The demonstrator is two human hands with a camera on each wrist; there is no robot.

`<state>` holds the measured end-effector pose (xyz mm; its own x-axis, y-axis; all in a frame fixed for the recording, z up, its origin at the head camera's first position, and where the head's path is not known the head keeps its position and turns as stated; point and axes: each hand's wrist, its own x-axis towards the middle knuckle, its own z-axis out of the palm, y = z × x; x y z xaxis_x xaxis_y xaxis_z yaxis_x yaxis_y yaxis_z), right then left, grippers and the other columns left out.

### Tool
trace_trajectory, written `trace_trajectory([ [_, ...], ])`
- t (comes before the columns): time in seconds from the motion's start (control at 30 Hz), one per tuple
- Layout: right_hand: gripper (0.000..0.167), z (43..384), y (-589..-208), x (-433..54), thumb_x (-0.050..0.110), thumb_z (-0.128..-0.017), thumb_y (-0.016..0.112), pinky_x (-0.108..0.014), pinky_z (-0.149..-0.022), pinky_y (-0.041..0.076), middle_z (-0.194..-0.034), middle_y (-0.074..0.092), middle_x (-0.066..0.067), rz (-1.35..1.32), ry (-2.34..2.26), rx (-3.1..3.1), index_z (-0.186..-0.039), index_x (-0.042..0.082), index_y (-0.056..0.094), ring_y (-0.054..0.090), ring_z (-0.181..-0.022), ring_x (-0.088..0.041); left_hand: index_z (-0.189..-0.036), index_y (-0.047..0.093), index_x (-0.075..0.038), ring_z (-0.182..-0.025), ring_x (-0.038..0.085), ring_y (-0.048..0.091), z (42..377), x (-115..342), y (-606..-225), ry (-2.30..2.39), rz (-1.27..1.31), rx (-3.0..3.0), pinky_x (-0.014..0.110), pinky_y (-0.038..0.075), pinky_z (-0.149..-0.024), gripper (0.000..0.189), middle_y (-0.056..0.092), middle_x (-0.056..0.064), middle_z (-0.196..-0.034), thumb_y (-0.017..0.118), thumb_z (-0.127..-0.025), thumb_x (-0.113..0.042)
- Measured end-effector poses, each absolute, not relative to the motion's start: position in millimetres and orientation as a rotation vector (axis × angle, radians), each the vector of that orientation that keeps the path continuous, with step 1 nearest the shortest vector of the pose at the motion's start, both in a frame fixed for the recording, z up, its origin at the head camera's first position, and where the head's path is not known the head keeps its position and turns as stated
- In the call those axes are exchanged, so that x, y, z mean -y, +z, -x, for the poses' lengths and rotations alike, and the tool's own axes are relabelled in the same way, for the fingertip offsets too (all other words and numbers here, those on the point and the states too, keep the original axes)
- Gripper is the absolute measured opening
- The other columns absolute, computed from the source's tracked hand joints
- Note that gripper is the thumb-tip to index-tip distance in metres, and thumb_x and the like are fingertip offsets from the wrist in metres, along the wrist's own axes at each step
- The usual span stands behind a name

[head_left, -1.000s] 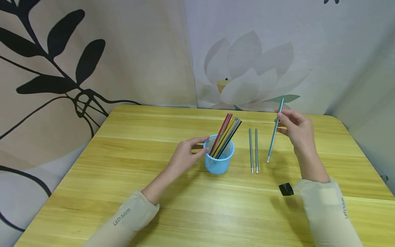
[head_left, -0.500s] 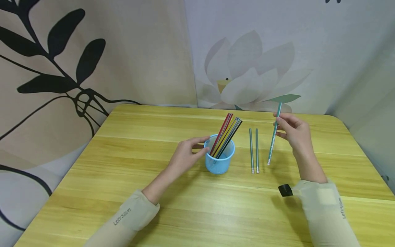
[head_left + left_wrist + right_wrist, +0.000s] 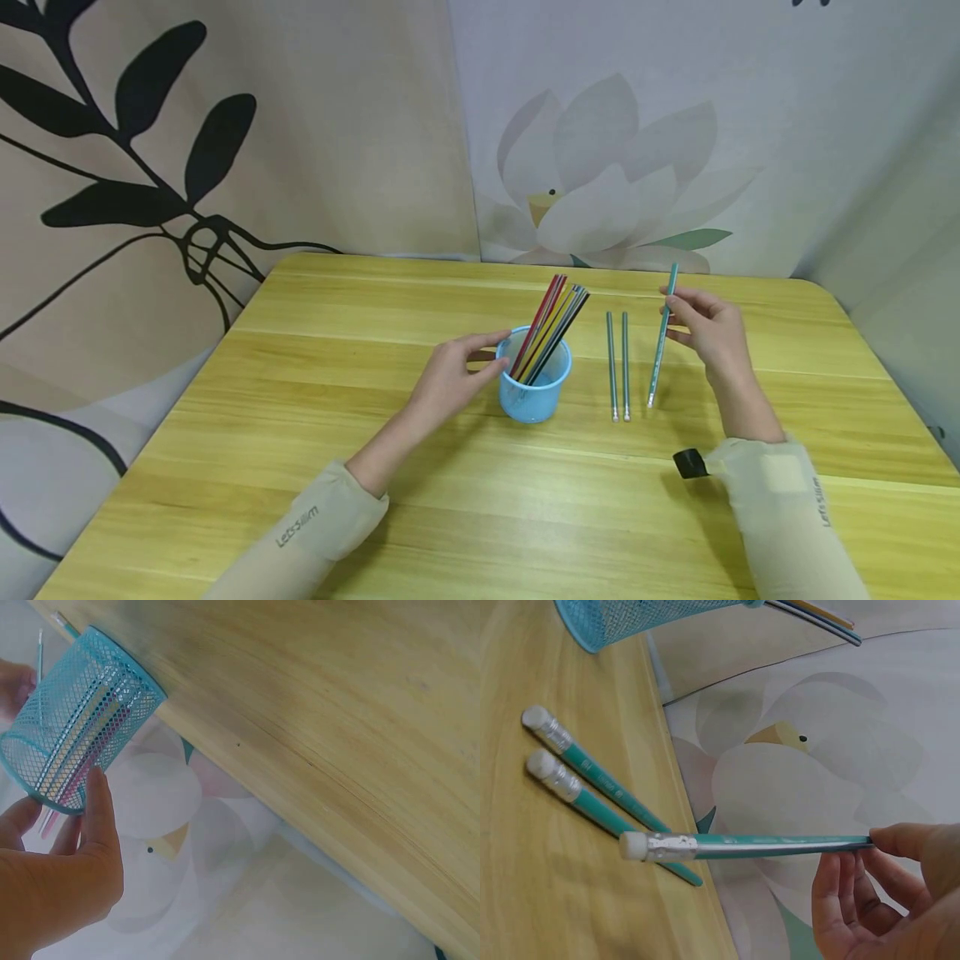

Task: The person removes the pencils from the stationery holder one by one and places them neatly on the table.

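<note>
A blue mesh pencil cup (image 3: 529, 407) stands upright on the wooden table (image 3: 315, 383). Several pencils (image 3: 86, 735) in red, yellow, silver and black lean in it. My left hand (image 3: 450, 377) holds the cup at its left rim, thumb in front and fingers behind. Between thumb and fingertips, my right hand (image 3: 712, 329) pinches a teal pencil (image 3: 780, 846) near its upper end. That pencil is tilted, its white eraser (image 3: 634, 846) pointing down close over the table. Two more teal pencils, one on the left (image 3: 612, 367) and one on the right (image 3: 626, 367), lie side by side between cup and right hand.
A wall with a printed lotus flower (image 3: 607, 183) rises behind the table's far edge. Dark printed leaves (image 3: 150, 79) cover the wall at left. A black piece (image 3: 690, 463) sticks out from my right sleeve cuff (image 3: 757, 458).
My right hand has lowered and shifted slightly left with the teal pencil, bringing its eraser end down close to the lying pencils' level. The left hand and the cup have stayed put.
</note>
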<state>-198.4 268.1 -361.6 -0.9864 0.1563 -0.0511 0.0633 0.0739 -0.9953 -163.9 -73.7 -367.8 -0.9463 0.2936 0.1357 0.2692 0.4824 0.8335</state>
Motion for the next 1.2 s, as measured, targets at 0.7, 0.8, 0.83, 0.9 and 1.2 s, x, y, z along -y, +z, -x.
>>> trace_trajectory([
  [0.7,0.014,204.3,-380.4,-271.8,0.03,-0.1,0.06,-0.017,-0.072,0.06,-0.092,0.065,0.015,0.258,2.014,2.362,-0.111,0.024,0.067,0.061,-0.081,-0.003,-0.133,0.065,-0.009,-0.11,0.034,0.071,163.1,72.8,-368.0,1.521,-0.494,-2.676,0.037,0.062,-0.087,0.039,0.066,0.013,-0.133,0.069,-0.094,-0.016],
  [0.8,0.027,205.5,-383.0,-271.7,0.03,-0.101,0.059,-0.017,-0.073,0.061,-0.092,0.065,0.016,0.266,1.98,2.394,-0.122,0.016,0.065,0.061,-0.081,-0.002,-0.133,0.065,-0.011,-0.11,0.033,0.07,163.9,72.7,-368.4,1.509,-0.487,-2.678,0.036,0.062,-0.088,0.039,0.066,0.011,-0.134,0.069,-0.095,-0.017],
  [0.83,0.031,205.9,-383.6,-271.5,0.03,-0.101,0.059,-0.017,-0.073,0.061,-0.092,0.065,0.016,0.274,1.99,2.39,-0.125,0.012,0.064,0.061,-0.08,-0.002,-0.133,0.065,-0.011,-0.111,0.032,0.07,164.1,72.8,-368.5,1.506,-0.486,-2.677,0.036,0.062,-0.088,0.039,0.066,0.011,-0.134,0.069,-0.095,-0.018],
  [0.9,0.037,206.7,-384.9,-271.2,0.031,-0.1,0.059,-0.017,-0.073,0.06,-0.093,0.064,0.015,0.295,2.002,2.387,-0.13,0.008,0.062,0.061,-0.08,-0.002,-0.133,0.065,-0.012,-0.111,0.032,0.07,164.5,73.0,-368.6,1.496,-0.482,-2.676,0.036,0.062,-0.088,0.039,0.065,0.011,-0.135,0.069,-0.095,-0.018],
  [1.2,0.052,209.4,-390.3,-270.7,0.032,-0.101,0.058,-0.015,-0.074,0.06,-0.099,0.062,0.014,0.34,1.989,2.428,-0.142,0.0,0.052,0.06,-0.083,-0.001,-0.134,0.064,-0.012,-0.111,0.033,0.07,165.6,73.2,-369.0,1.485,-0.479,-2.674,0.037,0.061,-0.088,0.039,0.066,0.012,-0.134,0.068,-0.095,-0.018],
])
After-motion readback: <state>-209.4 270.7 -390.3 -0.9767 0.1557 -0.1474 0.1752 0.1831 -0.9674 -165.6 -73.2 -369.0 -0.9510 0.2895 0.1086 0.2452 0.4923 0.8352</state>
